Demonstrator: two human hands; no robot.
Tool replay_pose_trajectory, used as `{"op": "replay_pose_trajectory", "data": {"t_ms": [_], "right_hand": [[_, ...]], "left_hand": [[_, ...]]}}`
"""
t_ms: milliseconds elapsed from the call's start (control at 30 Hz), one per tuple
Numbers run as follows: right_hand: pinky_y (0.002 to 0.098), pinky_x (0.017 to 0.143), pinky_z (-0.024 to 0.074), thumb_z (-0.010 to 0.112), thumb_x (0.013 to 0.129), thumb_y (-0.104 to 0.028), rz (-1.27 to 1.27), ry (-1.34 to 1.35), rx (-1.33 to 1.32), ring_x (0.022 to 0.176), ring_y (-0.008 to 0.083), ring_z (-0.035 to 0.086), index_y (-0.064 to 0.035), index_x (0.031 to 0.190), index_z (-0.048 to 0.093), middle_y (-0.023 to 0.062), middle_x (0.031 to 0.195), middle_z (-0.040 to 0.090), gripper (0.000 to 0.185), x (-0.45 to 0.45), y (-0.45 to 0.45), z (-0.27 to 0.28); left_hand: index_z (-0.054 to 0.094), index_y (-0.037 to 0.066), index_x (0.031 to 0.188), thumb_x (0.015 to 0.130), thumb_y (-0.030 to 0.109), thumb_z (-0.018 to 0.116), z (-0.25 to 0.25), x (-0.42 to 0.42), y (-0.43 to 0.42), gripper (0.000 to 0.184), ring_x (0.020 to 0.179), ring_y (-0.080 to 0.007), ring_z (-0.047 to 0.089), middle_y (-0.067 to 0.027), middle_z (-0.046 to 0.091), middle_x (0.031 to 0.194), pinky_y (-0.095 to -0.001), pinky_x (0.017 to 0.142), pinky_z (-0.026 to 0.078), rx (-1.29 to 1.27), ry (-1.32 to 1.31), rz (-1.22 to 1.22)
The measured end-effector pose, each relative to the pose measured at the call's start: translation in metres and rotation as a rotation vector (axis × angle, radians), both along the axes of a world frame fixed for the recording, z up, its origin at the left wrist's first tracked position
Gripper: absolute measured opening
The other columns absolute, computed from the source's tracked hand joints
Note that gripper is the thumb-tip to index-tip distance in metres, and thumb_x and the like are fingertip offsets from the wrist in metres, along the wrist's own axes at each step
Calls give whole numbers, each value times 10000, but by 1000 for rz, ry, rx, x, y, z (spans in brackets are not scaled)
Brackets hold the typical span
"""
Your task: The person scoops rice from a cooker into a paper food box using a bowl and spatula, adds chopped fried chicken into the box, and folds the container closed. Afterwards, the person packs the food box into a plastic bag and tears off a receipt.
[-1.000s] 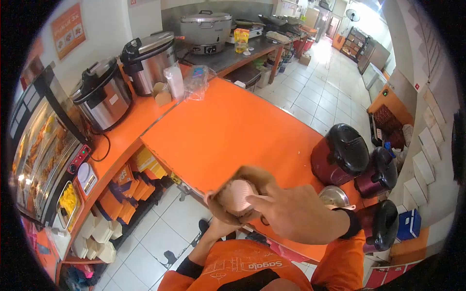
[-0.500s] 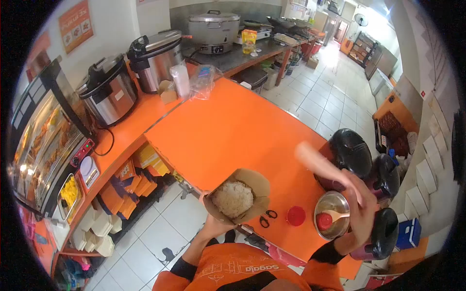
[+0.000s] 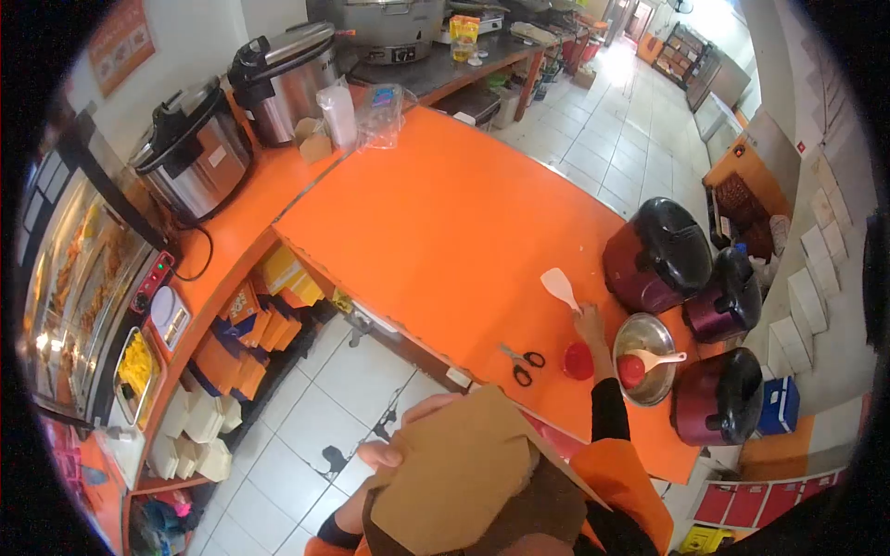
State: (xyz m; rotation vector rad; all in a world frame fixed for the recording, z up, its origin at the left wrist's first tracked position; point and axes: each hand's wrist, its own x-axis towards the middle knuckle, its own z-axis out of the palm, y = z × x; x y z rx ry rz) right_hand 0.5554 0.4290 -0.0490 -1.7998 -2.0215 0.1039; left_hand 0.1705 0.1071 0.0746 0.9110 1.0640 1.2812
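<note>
In my left hand (image 3: 385, 454) is a brown paper food box (image 3: 464, 463), held close to my body with its flaps up; the inside is hidden now. My right hand (image 3: 589, 324) grips a white rice paddle (image 3: 559, 288) by the handle, its blade over the orange table (image 3: 445, 213). Beside that hand stand a small red cup (image 3: 577, 361) and a metal bowl (image 3: 646, 331). A pale-handled spoon (image 3: 663, 358) and a round red thing (image 3: 631, 372) lie in the bowl. Black-handled scissors (image 3: 520, 359) rest left of the cup.
Several dark red rice cookers (image 3: 660, 264) line the table's right side. Two steel cookers (image 3: 199, 162) and a plastic bag (image 3: 382, 116) are at the back left. A glass food display case (image 3: 88, 269) stands far left, above shelves with folded boxes (image 3: 204, 417).
The box has come nearer to me and turned, so its rice no longer shows. My right hand has moved left, away from above the bowl, and the rice paddle now shows clearly.
</note>
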Motion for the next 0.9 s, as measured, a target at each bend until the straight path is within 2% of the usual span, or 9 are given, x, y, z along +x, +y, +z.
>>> {"op": "replay_pose_trajectory", "data": {"t_ms": [67, 100, 333, 500, 767, 833, 900], "right_hand": [[491, 738, 448, 517, 882, -239, 12, 34, -301, 879, 429, 568, 30, 878, 615, 258, 845, 577, 287, -2, 9, -10], [488, 736, 450, 520, 880, -232, 13, 31, -379, 875, 426, 570, 28, 879, 616, 255, 847, 579, 277, 3, 15, -14], [465, 723, 463, 541, 861, -179, -119, 73, -13, 845, 409, 584, 13, 886, 627, 236, 862, 589, 212, 30, 89, -47], [448, 714, 472, 556, 848, -142, -156, 122, 122, 824, 396, 594, 2, 891, 635, 223, 874, 597, 170, 38, 139, -65], [425, 685, 486, 578, 816, -62, -134, 64, 184, 783, 363, 611, -5, 879, 645, 201, 874, 608, 108, 19, 193, -54], [424, 669, 490, 596, 814, -66, -50, -58, 248, 759, 353, 614, -3, 830, 648, 190, 829, 606, 83, 21, 202, -62], [404, 680, 496, 615, 807, -71, -88, -58, 159, 773, 331, 628, -7, 841, 658, 188, 838, 623, 84, 19, 199, -56]], "left_hand": [[253, 54, 1287, 552, 90, 859, 2, -11, -11, 953, 1165, -216, 438, -102, 379, 1252, -361, 966, 387, -42, 0, 12], [253, 54, 1288, 553, 90, 859, 2, -14, -15, 953, 1166, -215, 439, -102, 380, 1254, -361, 967, 386, -67, -4, 19], [253, 54, 1297, 556, 91, 860, 3, -18, -15, 959, 1168, -212, 440, -102, 382, 1265, -359, 973, 383, -218, -19, 52], [253, 54, 1303, 558, 92, 861, 7, -11, -4, 962, 1170, -209, 441, -102, 383, 1272, -358, 978, 380, -295, -32, 48], [253, 54, 1313, 562, 93, 862, 13, 7, 18, 968, 1174, -205, 443, -103, 386, 1285, -355, 985, 376, -337, -70, 6], [253, 54, 1316, 562, 93, 863, 15, 14, 23, 970, 1175, -204, 443, -103, 386, 1288, -355, 987, 375, -336, -81, -15], [253, 53, 1318, 563, 93, 863, 17, 21, 28, 971, 1175, -203, 444, -103, 387, 1291, -354, 989, 374, -320, -93, -37]]}}
